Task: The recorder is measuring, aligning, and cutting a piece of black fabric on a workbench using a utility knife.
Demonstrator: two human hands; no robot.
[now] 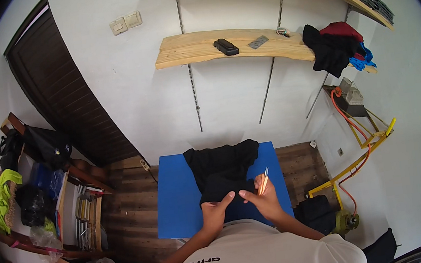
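Note:
A black garment (222, 164) is spread over a blue table (173, 188), its near part bunched close to my body. My left hand (216, 217) is closed on the garment's near edge, thumb on top and pointing right. From the other side my right hand (262, 201) pinches the same edge, its thumb close to the left one. Tucked in the right hand's fingers is a small orange-handled tool (263, 183) with two slim metal points facing away from me, like thread snips. The fingers under the cloth are hidden.
A wooden shelf (195, 46) on the far wall holds a black case (226, 47) and piled clothes (329, 48). At right stands a yellow metal frame (332, 182) with an orange hose (351, 119). Cluttered shelving (87, 215) and a dark door (58, 87) are at left.

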